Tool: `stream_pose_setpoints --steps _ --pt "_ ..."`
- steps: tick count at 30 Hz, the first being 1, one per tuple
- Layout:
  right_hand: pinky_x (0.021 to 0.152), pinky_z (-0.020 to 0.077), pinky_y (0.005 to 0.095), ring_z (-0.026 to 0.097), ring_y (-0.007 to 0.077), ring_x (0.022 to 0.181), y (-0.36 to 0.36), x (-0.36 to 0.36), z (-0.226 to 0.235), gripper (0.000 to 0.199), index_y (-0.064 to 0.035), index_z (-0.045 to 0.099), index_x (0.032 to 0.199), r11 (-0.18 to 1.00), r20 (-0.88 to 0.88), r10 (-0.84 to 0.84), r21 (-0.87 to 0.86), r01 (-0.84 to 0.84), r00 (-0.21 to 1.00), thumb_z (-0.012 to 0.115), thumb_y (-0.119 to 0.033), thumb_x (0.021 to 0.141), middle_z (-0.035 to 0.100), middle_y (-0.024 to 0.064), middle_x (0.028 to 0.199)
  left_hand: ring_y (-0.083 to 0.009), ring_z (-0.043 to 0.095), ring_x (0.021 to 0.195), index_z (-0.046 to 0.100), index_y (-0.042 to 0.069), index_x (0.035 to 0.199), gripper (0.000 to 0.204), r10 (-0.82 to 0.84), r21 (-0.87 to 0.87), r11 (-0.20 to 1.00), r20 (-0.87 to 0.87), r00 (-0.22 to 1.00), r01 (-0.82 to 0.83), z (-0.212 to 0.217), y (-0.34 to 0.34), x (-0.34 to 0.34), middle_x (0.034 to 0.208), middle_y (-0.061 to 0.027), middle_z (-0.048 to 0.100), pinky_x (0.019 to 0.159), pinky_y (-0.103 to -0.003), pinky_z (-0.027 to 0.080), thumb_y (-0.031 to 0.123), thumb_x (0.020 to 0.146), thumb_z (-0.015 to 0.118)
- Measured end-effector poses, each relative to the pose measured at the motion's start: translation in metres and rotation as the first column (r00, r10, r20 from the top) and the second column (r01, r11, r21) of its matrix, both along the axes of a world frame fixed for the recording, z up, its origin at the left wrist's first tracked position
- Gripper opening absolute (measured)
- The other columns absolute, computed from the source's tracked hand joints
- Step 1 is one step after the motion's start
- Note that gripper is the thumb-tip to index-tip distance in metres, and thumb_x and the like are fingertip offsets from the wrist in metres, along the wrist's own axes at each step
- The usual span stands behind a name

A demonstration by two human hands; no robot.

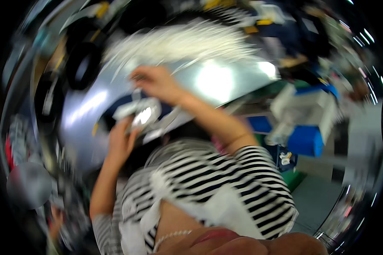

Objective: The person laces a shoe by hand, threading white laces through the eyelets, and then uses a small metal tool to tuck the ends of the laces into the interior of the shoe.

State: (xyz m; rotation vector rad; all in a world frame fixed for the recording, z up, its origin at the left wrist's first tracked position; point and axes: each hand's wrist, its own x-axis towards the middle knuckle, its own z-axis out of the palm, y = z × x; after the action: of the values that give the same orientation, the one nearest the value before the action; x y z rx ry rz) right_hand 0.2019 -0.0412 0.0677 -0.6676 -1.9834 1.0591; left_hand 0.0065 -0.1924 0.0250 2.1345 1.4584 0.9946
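Observation:
My left hand (121, 138) is closed on the near edge of a white, shiny thing (145, 115), too blurred to name its kind. That thing lies over a dark blue piece (122, 104) close to my body. Farther out, my right hand (157, 84) is raised over the table with its fingers curled into a pinch. A small dark spot shows at its fingertips, and a thin pale strip hangs below them; what the fingers hold cannot be made out.
A shiny metal table (200, 83) spreads ahead of me, with a heap of white strands (178, 42) along its far side. Black ring-shaped things (83, 66) stand at the left. On the right is a white and blue crate (306, 114). Motion smears the surroundings.

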Motion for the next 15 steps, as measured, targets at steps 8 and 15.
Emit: stream_pose_setpoints --steps 8,15 --pt "0.073 0.0521 0.0306 0.069 0.0218 0.081 -0.033 -0.013 -0.031 0.021 -0.0065 0.066 0.105 0.957 0.13 0.019 -0.288 0.02 0.991 0.068 -0.009 0.084 0.071 0.0102 0.088 -0.0365 0.063 0.095 0.048 0.003 0.128 0.042 0.309 -0.478 0.867 0.291 0.905 -0.143 0.024 0.021 0.01 0.106 -0.0218 0.064 0.084 -0.04 0.049 0.029 0.095 0.059" --pt "0.067 0.0503 0.0283 0.065 0.0182 0.072 -0.024 -0.006 -0.014 0.018 -0.0058 0.066 0.104 0.986 0.304 0.154 -0.114 -0.125 0.94 0.067 -0.011 0.087 0.069 0.0107 0.083 -0.0272 0.062 0.084 0.063 0.007 0.109 0.032 0.402 -0.347 0.891 0.299 0.865 -0.294 0.01 0.027 0.03 0.092 -0.0124 0.065 0.074 -0.036 0.049 0.026 0.085 0.071"
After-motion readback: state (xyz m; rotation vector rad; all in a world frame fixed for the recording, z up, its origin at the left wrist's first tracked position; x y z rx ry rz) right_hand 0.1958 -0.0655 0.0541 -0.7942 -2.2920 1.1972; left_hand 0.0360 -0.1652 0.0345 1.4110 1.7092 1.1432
